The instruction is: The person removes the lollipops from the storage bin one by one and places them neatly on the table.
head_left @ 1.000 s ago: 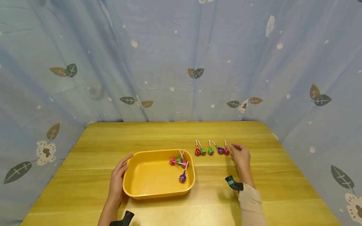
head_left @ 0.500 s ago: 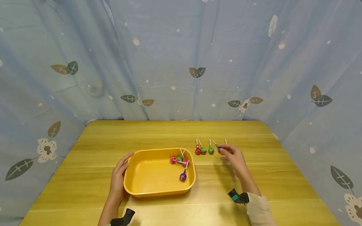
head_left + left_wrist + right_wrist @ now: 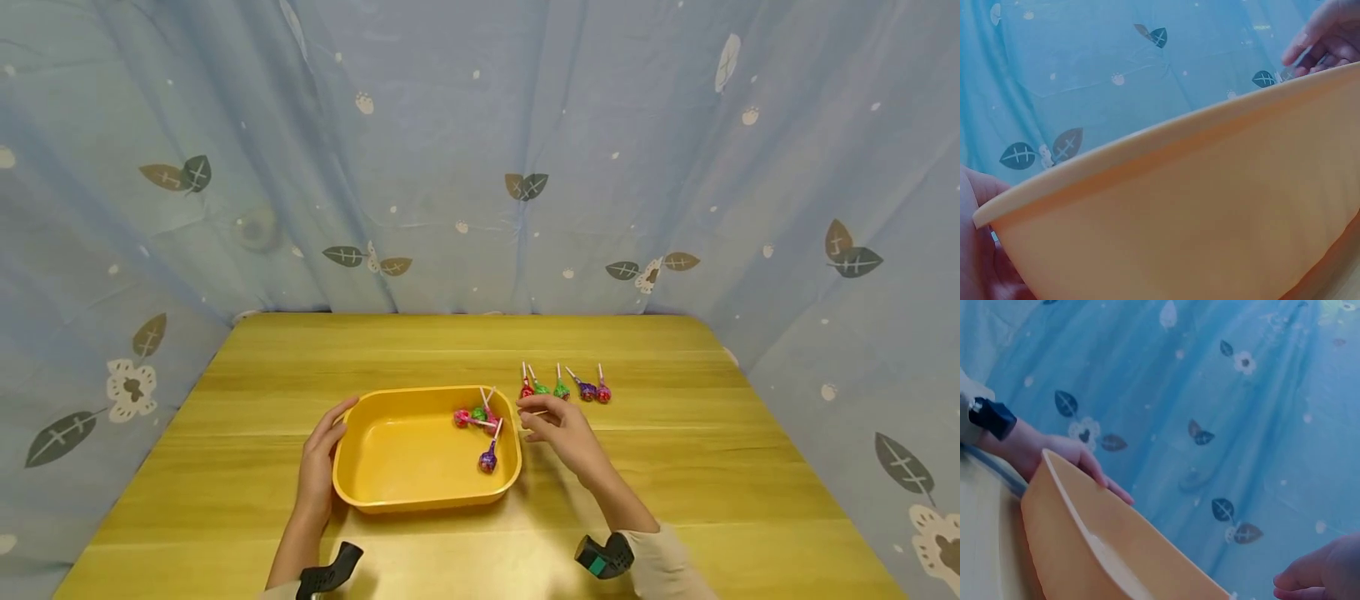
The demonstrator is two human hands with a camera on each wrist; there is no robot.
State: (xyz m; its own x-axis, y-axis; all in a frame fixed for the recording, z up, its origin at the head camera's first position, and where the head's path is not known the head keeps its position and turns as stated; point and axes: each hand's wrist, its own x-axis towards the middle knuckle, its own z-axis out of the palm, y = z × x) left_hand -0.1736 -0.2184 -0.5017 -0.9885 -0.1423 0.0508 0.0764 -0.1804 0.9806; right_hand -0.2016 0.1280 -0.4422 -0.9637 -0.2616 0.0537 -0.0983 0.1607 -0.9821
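Observation:
A yellow plastic tray point(image 3: 420, 502) holds several wrapped lollipops, among them a purple one point(image 3: 487, 459) and a pink one point(image 3: 461, 417), bunched at its right end. Along its outer left side lies my left hand point(image 3: 317, 467), fingers extended against the wall and rim. My right hand point(image 3: 561, 433) hovers just beyond the right rim, fingers loosely bent, with nothing visible in it. Behind it a row of lollipops lies on the table: a red one point(image 3: 527, 390), two green ones point(image 3: 562, 390), a purple one point(image 3: 587, 390) and a pink one point(image 3: 603, 393). The fingertips partly cover the red and nearest green ones.
The wooden table point(image 3: 720, 483) ends at a blue curtain point(image 3: 450, 150) with leaf prints, which hangs behind and on both sides. Black wrist mounts point(image 3: 603, 557) sit on both forearms.
My right hand has swept left from beside the pink lollipop, over the row, to the tray's right rim. The row lies as before. My left hand stays at the tray.

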